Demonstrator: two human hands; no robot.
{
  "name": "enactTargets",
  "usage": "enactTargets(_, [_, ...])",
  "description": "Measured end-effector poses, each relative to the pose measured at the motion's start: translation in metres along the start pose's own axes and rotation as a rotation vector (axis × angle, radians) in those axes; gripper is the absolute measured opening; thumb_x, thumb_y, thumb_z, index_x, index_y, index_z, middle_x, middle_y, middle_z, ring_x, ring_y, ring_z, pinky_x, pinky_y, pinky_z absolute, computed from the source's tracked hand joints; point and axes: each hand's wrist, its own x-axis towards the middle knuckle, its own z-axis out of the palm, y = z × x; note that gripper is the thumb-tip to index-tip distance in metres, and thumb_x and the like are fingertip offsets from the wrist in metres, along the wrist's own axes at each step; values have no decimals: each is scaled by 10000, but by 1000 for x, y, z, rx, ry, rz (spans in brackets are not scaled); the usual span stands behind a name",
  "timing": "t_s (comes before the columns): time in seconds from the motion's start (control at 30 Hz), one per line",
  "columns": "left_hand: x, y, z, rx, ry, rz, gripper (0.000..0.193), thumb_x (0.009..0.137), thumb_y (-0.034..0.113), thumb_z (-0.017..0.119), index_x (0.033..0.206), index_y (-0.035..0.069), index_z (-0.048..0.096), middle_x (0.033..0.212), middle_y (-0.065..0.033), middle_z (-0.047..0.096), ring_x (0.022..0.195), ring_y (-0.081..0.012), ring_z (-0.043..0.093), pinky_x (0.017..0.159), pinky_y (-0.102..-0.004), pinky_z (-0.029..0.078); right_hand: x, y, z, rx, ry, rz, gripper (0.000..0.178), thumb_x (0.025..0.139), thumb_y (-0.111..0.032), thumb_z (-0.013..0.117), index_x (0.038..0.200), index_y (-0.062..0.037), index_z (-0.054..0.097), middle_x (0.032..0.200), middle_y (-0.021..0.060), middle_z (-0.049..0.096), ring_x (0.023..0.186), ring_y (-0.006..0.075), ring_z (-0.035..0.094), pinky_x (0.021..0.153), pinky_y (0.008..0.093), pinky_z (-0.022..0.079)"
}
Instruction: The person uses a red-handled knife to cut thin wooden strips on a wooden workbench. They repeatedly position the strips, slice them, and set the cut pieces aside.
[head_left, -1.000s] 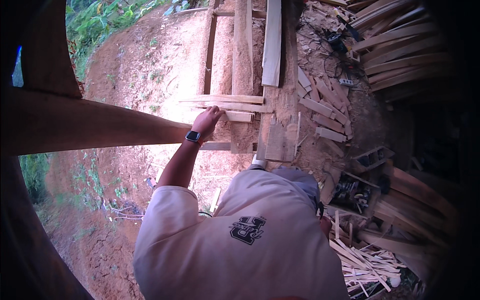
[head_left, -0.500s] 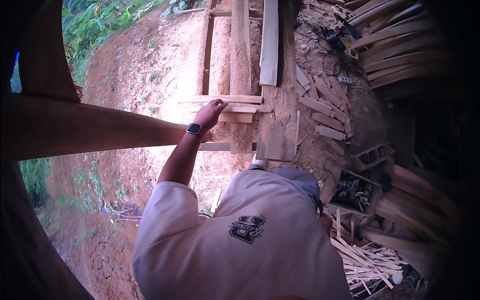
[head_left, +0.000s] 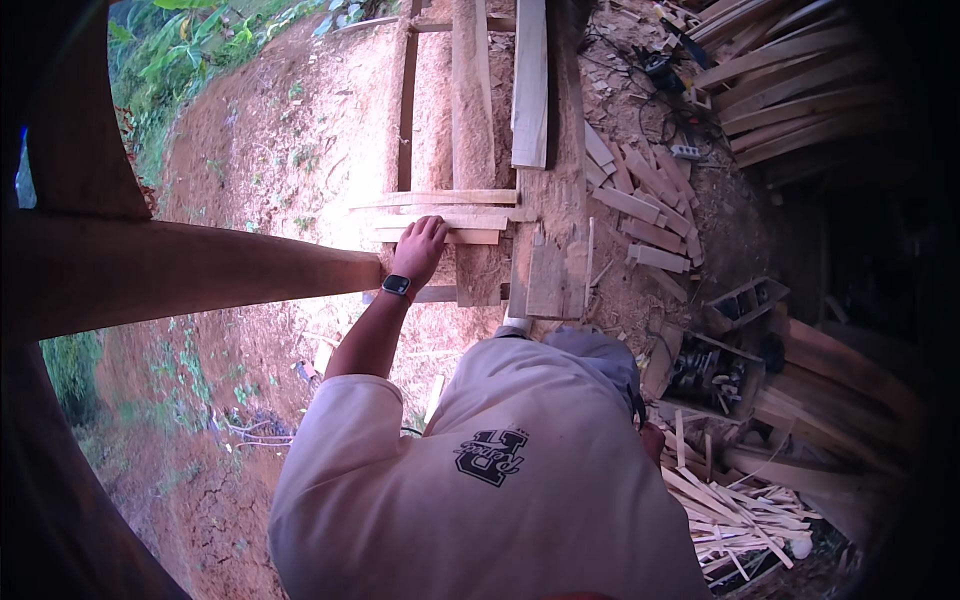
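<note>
Several pale wooden strips (head_left: 470, 198) lie crosswise side by side on the sawdust-covered bench boards ahead of me. My left hand (head_left: 420, 246), with a watch on its wrist, is on the nearest short wooden strip (head_left: 474, 237). Its fingers bend over that strip and reach the one behind it; the thumb is hidden. My right hand (head_left: 652, 441) shows only in part, low beside my trousers, and its fingers cannot be made out.
A thick wooden post (head_left: 220, 262) juts in from the left. A long plank (head_left: 530, 90) lies along the bench. To the right are cut wood blocks (head_left: 650, 205), a power strip (head_left: 686, 152), a tool box (head_left: 712, 375) and a heap of offcuts (head_left: 735, 530).
My left hand has come nearer, from the farther strips to the nearest one, and its fingers now lie over it. The view has shifted slightly.
</note>
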Motion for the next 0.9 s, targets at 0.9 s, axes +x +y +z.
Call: enactTargets(0.9, [45, 6, -17, -204, -219, -46, 503, 849, 123, 804, 1320, 143, 627, 1348, -105, 596, 1124, -381, 678, 952, -477, 580, 4, -13, 11, -10, -22, -126, 216, 953, -108, 690, 1158, -44, 718, 763, 92, 661, 524, 180, 543, 458, 333, 372])
